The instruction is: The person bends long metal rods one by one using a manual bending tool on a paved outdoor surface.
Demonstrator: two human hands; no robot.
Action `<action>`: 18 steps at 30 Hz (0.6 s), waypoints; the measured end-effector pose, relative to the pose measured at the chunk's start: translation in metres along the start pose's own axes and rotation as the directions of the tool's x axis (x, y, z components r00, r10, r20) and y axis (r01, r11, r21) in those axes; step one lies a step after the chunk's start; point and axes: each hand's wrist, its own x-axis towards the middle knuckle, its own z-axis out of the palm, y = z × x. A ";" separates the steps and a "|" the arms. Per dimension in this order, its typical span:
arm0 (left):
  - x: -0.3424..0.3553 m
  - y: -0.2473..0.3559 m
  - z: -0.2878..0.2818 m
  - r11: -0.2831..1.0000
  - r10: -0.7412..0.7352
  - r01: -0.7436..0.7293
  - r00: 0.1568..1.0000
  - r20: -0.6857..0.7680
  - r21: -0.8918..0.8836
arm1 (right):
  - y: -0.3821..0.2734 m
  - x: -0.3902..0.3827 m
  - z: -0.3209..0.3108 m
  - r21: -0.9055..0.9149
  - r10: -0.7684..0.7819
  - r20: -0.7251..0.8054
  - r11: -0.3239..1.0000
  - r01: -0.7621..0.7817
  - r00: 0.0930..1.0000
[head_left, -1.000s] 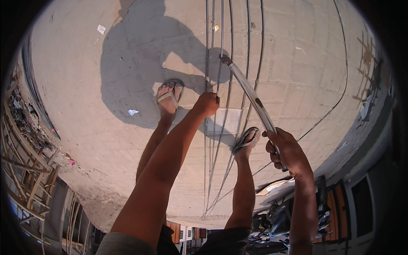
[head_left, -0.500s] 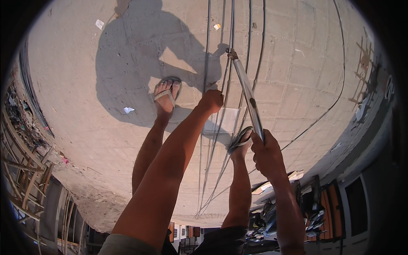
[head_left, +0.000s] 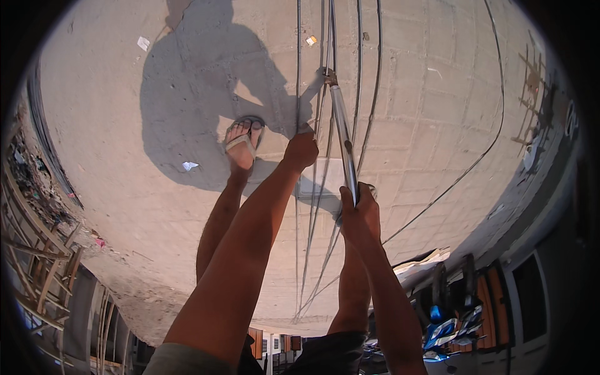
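Note:
My right hand (head_left: 361,215) is wrapped round the lower end of a shiny metal pipe (head_left: 340,122). At the pipe's far end a dark, brownish metal head (head_left: 330,77) meets one of several long thin metal rods (head_left: 358,81) that run away from me over the ground. To the left of the pipe, my left hand (head_left: 302,149) is closed round a rod in the same group. Its fingertips are partly hidden, so whether it holds one rod or two is unclear.
My sandalled left foot (head_left: 240,142) stands on the paved ground (head_left: 431,144); the right foot is mostly behind my right hand. A thin dark cable (head_left: 484,164) curves at right. Wooden poles (head_left: 47,275) lie lower left, and a blue motorbike (head_left: 442,331) stands lower right.
My right hand has swung the pipe's near end leftward, toward my left hand. The pipe's head and my left hand have shifted slightly left in view.

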 end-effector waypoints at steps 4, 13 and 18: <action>-0.011 0.001 -0.007 0.998 0.053 -0.053 0.999 -0.003 0.035 | 0.034 0.011 0.025 -0.129 -0.155 -0.138 0.982 0.138 0.978; -0.013 0.007 -0.028 0.999 -0.009 0.007 0.999 0.037 0.035 | 0.053 0.016 0.042 -0.093 -0.274 -0.209 0.961 0.260 0.939; -0.014 0.010 -0.033 1.000 -0.027 0.028 0.999 0.032 -0.012 | 0.055 0.018 0.047 -0.120 -0.278 -0.215 0.959 0.258 0.936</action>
